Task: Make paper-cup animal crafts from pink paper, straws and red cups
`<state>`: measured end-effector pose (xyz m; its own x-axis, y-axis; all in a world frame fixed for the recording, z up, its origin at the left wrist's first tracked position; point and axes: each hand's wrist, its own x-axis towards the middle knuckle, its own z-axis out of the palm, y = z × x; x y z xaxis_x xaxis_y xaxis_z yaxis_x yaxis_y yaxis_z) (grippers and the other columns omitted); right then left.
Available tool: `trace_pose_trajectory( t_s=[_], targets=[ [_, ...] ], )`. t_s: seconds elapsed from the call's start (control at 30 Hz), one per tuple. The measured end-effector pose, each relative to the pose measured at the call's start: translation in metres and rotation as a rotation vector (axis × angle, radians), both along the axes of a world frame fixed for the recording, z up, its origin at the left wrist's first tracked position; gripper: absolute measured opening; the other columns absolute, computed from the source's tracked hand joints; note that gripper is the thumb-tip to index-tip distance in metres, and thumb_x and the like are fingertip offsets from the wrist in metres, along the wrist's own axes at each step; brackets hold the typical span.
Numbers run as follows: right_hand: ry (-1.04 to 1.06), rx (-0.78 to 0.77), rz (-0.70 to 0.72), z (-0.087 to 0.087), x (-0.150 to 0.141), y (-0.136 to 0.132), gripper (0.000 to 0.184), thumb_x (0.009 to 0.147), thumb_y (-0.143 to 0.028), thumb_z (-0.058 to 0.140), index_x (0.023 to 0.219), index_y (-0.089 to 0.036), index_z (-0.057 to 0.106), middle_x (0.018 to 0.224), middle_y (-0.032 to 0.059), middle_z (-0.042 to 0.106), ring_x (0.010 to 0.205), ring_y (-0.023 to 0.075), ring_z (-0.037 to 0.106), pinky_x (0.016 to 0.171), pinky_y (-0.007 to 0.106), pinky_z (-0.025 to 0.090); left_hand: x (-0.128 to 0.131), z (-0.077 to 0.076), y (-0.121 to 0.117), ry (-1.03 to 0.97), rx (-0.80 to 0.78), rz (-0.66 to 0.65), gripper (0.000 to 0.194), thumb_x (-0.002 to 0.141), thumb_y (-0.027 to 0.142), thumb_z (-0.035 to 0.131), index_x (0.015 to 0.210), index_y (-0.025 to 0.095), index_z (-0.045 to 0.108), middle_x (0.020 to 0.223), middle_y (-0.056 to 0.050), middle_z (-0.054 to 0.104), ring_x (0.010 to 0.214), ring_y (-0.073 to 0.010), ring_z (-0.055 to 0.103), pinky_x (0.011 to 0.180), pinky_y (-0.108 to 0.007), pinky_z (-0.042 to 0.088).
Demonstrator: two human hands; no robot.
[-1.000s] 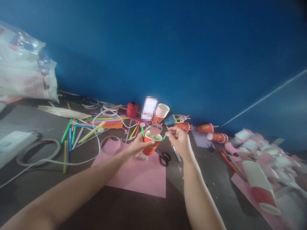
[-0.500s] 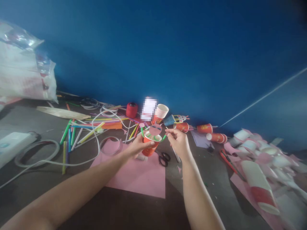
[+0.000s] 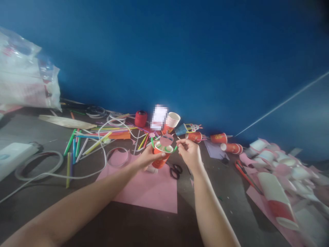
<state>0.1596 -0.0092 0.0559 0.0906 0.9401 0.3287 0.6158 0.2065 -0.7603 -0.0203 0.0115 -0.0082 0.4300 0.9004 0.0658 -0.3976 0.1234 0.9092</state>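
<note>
My left hand [image 3: 149,158] is wrapped round a red paper cup [image 3: 159,162], its mouth tilted up. A pink paper disc [image 3: 166,139] with dark marks stands at the cup's rim. Green curved strips [image 3: 175,147] stick out at both sides, the left one ending in a small pink circle [image 3: 152,135]. Just right of the cup, my right hand [image 3: 191,154] is closed in a pinch beside the right strip's end. A thin pale stick [image 3: 179,138] pokes out above its fingertips. Black-handled scissors [image 3: 176,171] lie below, beside a pink paper sheet [image 3: 151,197].
Coloured straws [image 3: 74,145] and a white cable [image 3: 105,154] spread over the left. Stacked paper cups [image 3: 172,120] and a red thread spool [image 3: 141,118] stand behind. At right lie a red cutter [image 3: 245,175], cups [image 3: 219,138] and a heap of cut cups [image 3: 288,161].
My right hand has shifted slightly, its fingertips still close to the right green strip. The cup stays in my left hand, almost unmoved.
</note>
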Motion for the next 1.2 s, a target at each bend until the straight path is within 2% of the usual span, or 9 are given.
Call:
trace_pose_trajectory(
  t_s=[0.6,0.77,0.93,1.03,1.13,1.2],
  targets=[
    [-0.045,0.018,0.003,-0.001,-0.002,0.0,0.017,0.079,-0.027,0.053,0.087,-0.018,0.065,0.073,0.0044,0.069,0.057,0.0149,0.062,0.058,0.026,0.049,0.0,0.002,-0.001,0.009,0.063,-0.017,0.041,0.066,0.032,0.074,0.1,0.014,0.058,0.099,-0.009,0.064,0.088,-0.0208,0.06,0.075,-0.029,0.046],
    [-0.033,0.027,-0.003,-0.003,-0.002,0.002,0.017,0.079,-0.028,0.054,0.087,-0.017,0.065,0.074,0.0053,0.07,0.06,0.0161,0.064,0.058,0.026,0.05,0.001,0.005,-0.001,-0.024,0.048,0.0,0.049,0.065,0.03,0.076,0.108,0.015,0.057,0.105,-0.011,0.064,0.092,-0.0227,0.061,0.078,-0.031,0.047],
    [0.003,0.064,-0.01,-0.012,-0.006,0.005,0.019,0.08,-0.031,0.055,0.088,-0.017,0.065,0.076,0.0063,0.07,0.063,0.0172,0.065,0.058,0.027,0.051,0.003,0.002,0.006,-0.097,0.065,0.127,0.074,0.061,0.027,0.078,0.127,0.022,0.044,0.117,-0.012,0.058,0.107,-0.0268,0.056,0.087,-0.036,0.046],
    [0.026,0.105,-0.012,-0.01,-0.01,0.003,0.017,0.081,-0.029,0.054,0.087,-0.017,0.065,0.077,0.0056,0.07,0.063,0.0168,0.065,0.059,0.027,0.051,0.001,-0.007,0.015,-0.068,-0.002,0.328,0.082,0.063,0.032,0.077,0.133,0.025,0.035,0.125,-0.013,0.05,0.112,-0.027,0.053,0.086,-0.039,0.047],
    [0.011,0.146,-0.013,-0.006,-0.014,0.001,0.013,0.08,-0.027,0.055,0.083,-0.018,0.065,0.076,0.0042,0.069,0.064,0.0157,0.064,0.06,0.026,0.05,-0.002,-0.012,0.021,0.075,0.037,0.603,0.076,0.065,0.033,0.075,0.131,0.024,0.037,0.125,-0.013,0.047,0.111,-0.0236,0.051,0.084,-0.034,0.047],
    [0.01,0.166,-0.016,-0.005,-0.017,-0.001,0.011,0.08,-0.026,0.057,0.081,-0.018,0.064,0.075,0.0032,0.068,0.063,0.0151,0.063,0.06,0.025,0.05,-0.003,-0.009,0.019,0.21,0.183,0.68,0.062,0.068,0.032,0.072,0.124,0.023,0.046,0.118,-0.01,0.05,0.1,-0.0186,0.055,0.079,-0.029,0.048]
  ],
)
